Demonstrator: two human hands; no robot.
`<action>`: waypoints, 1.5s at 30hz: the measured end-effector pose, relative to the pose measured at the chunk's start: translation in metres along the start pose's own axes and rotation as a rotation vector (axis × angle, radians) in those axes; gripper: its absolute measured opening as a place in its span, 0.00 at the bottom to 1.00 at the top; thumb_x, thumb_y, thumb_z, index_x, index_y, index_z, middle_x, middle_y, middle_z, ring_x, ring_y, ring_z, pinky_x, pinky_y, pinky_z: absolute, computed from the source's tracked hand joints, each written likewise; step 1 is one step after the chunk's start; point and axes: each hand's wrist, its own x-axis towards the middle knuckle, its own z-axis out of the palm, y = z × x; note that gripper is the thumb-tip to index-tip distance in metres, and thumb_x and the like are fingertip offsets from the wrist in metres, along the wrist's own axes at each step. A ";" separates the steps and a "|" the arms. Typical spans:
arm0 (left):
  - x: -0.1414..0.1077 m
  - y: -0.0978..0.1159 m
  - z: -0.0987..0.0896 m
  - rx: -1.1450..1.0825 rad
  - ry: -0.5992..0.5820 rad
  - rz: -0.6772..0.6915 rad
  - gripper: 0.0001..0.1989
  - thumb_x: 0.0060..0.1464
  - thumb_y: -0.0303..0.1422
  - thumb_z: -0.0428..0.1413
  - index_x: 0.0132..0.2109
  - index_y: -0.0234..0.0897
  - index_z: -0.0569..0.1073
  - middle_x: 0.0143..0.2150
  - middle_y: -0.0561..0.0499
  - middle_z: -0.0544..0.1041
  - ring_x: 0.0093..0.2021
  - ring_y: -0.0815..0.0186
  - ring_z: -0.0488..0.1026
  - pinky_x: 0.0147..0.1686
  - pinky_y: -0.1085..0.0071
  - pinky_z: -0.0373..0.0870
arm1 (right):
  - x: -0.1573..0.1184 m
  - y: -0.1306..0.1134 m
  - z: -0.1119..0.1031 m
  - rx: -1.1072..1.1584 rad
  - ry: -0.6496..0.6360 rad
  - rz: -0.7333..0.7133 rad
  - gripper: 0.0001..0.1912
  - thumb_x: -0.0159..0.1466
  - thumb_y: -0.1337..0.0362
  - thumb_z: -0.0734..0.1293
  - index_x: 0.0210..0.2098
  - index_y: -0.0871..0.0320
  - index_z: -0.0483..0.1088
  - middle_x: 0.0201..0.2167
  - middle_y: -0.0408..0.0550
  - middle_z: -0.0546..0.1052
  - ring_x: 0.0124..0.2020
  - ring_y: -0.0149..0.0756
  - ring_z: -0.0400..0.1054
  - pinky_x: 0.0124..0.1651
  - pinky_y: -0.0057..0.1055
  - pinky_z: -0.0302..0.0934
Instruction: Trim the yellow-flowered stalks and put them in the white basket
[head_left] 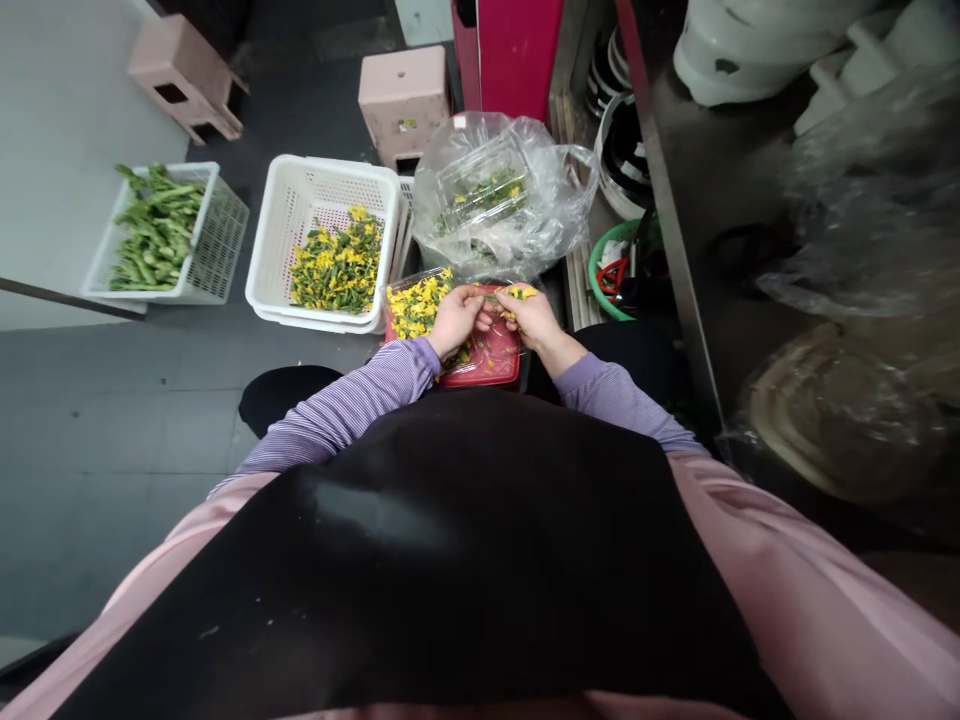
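Head view, clock centred on your hands. Your left hand (456,316) has fingertips in a narrow pinch on the stem side of a yellow-flowered sprig (523,292). Your right hand (536,318) grips the same sprig at the flower end, also narrow — thumb and fingers close together. So the sprig sits dead centre, between both hands, above the red tray (484,372). The tray is at 6, just in front of your apron (465,540), with small yellow bits scattered over it.

Loose flower heap (412,305) at 9, just beside your left hand, partly behind the wrist; clear plastic around its edge.

White basket (311,318) between 9 and 10, near the heap: holds more cut flowers (341,262), mostly on its right side. Further out, same bearing, a second basket (219,245) piled with thick green stalks (161,225).

At 12: clear plastic bag (555,215), with a clear box (487,185) of greens and yellow flowers. Box in the bag or on it — can't tell.

Pink stool (405,95) at 11, another stool (180,70) at 10, well apart from you. Green basket (595,265) near 3, something red (613,277) inside, too small to identify.
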 end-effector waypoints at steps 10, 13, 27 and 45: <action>-0.002 0.010 -0.005 0.096 -0.121 0.037 0.10 0.64 0.21 0.56 0.33 0.33 0.70 0.20 0.58 0.73 0.18 0.76 0.70 0.24 0.81 0.68 | 0.000 -0.018 -0.013 -0.057 -0.065 -0.012 0.17 0.57 0.67 0.79 0.29 0.58 0.65 0.17 0.36 0.69 0.15 0.20 0.55 0.16 0.17 0.43; 0.001 0.009 -0.006 0.172 -0.131 0.077 0.10 0.63 0.20 0.57 0.32 0.33 0.70 0.18 0.58 0.72 0.17 0.76 0.69 0.23 0.80 0.66 | 0.001 -0.019 -0.016 -0.040 -0.120 0.057 0.16 0.57 0.71 0.78 0.28 0.59 0.66 0.16 0.38 0.68 0.14 0.20 0.53 0.16 0.17 0.41; -0.005 0.020 -0.010 0.030 -0.215 -0.009 0.09 0.65 0.23 0.58 0.33 0.29 0.74 0.23 0.53 0.77 0.18 0.76 0.71 0.24 0.78 0.72 | 0.001 -0.023 -0.016 0.051 -0.176 0.103 0.14 0.61 0.71 0.76 0.28 0.60 0.66 0.16 0.38 0.66 0.14 0.19 0.52 0.15 0.17 0.42; 0.027 0.009 -0.016 0.490 -0.275 0.129 0.09 0.58 0.29 0.65 0.30 0.34 0.77 0.27 0.49 0.77 0.34 0.65 0.78 0.42 0.72 0.74 | -0.008 -0.050 -0.022 0.228 -0.188 0.097 0.14 0.73 0.64 0.65 0.31 0.55 0.59 0.21 0.36 0.60 0.17 0.23 0.45 0.19 0.21 0.41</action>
